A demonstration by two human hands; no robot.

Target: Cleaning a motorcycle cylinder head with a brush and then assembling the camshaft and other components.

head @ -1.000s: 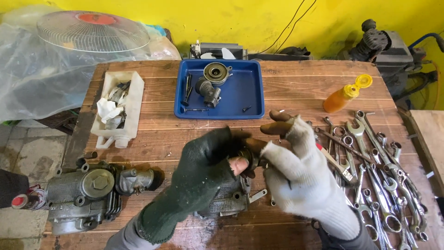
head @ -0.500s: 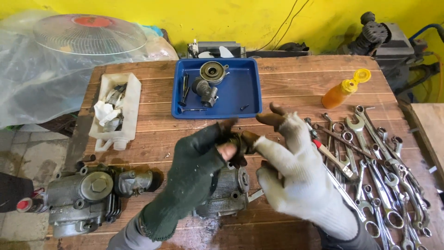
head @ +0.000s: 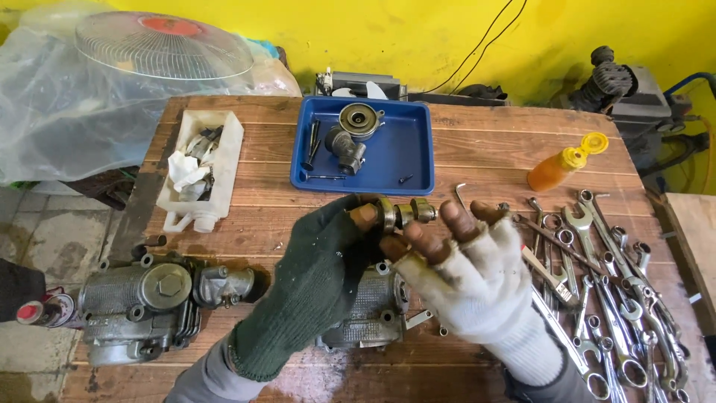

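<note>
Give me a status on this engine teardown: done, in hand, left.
Done: small parts already lie in the blue tray. In hand: the left hand and right hand hold a metal shaft above the cylinder head. Left: a second engine casting sits assembled on the table.

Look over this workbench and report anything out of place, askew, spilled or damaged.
Little stands out. The wrenches lie in a loose, overlapping heap at the right instead of in order, and the orange bottle lies tipped on its side, with no spill visible. The left hand and right hand hold a metal shaft above an engine part.
</note>
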